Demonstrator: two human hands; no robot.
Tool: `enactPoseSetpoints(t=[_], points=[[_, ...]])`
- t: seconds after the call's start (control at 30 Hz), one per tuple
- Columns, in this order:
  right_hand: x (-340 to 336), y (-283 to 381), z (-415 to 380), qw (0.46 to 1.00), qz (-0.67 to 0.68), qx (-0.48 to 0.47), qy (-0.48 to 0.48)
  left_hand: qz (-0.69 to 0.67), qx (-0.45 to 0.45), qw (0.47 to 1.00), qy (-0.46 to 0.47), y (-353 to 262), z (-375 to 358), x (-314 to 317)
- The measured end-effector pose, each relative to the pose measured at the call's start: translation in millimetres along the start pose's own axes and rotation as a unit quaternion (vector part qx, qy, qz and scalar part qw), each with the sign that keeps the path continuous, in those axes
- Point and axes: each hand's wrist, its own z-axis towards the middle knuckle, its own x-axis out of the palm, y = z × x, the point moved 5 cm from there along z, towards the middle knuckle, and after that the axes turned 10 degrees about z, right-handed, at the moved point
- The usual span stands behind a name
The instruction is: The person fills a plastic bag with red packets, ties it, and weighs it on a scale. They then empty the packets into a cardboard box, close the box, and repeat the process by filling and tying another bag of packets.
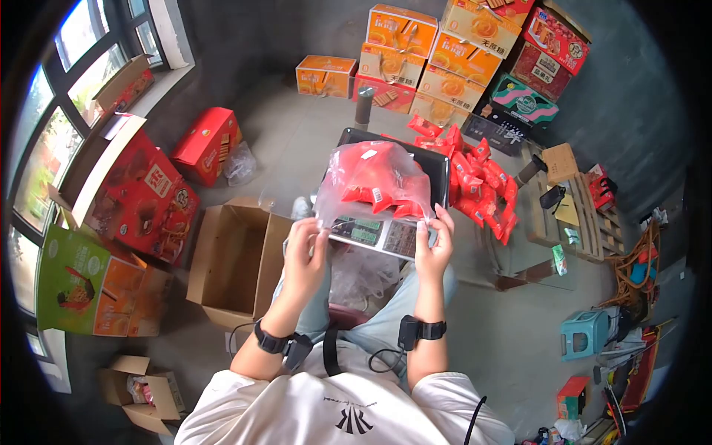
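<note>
A clear plastic bag (335, 178) holding several red packets (374, 191) lies on a digital weighing scale (380, 237) with a black tray. At the bag's near left corner, my left hand (305, 248) pinches the plastic edge between thumb and fingers. My right hand (436, 245) grips the same edge at the near right corner. The film is stretched between both hands, just above the scale's display and keypad. To the right of the scale, loose red packets (475, 178) are heaped on the glass table (475, 252).
An open cardboard box (241, 259) stands on the floor at my left, beside large red and green cartons (141, 193). Orange boxes (400, 33) are stacked at the back. A wooden pallet (597, 215) and a blue stool (586, 335) are on the right.
</note>
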Motion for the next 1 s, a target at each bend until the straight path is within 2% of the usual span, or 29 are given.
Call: enactPoseSetpoints(t=[0.03,0.07,0.2,0.27,0.3,0.37,0.43,0.5,0.63,0.7,0.77,0.9,1.0], points=[[4,3,-2,1.000,0.005,0.003,0.000,0.043,0.035,0.998,-0.002,-7,1,0],[9,6,-4,1.000,0.009,0.009,0.021,0.115,0.124,0.985,-0.019,-17,4,1],[24,16,-5,0.998,0.027,-0.015,0.063,0.146,0.177,0.973,-0.023,-46,10,14],[29,19,-6,0.995,0.073,0.021,0.065,0.160,0.268,0.950,0.013,-55,19,24],[29,19,-5,0.995,0.069,0.021,0.066,0.157,0.267,0.951,0.014,-55,22,31],[32,18,-1,0.994,0.044,0.008,0.103,-0.006,0.193,0.978,0.081,-44,31,50],[37,16,2,0.996,0.037,-0.006,0.080,0.023,0.161,0.981,0.102,-43,36,58],[40,10,0,0.989,0.117,0.071,0.047,-0.127,0.053,0.982,0.133,-37,38,67],[50,5,-3,0.986,0.118,0.121,0.009,-0.172,0.003,0.977,0.128,-19,37,77],[56,6,-3,0.991,0.097,0.090,0.030,-0.243,-0.016,0.963,0.118,-15,36,83],[62,3,-6,0.991,0.092,0.092,0.027,-0.254,-0.036,0.958,0.124,-6,33,88],[68,8,-12,0.995,0.036,0.081,0.048,-0.194,-0.043,0.970,0.140,-3,30,94],[71,9,-12,0.997,0.001,0.062,0.046,-0.276,-0.071,0.947,0.151,6,31,105]])
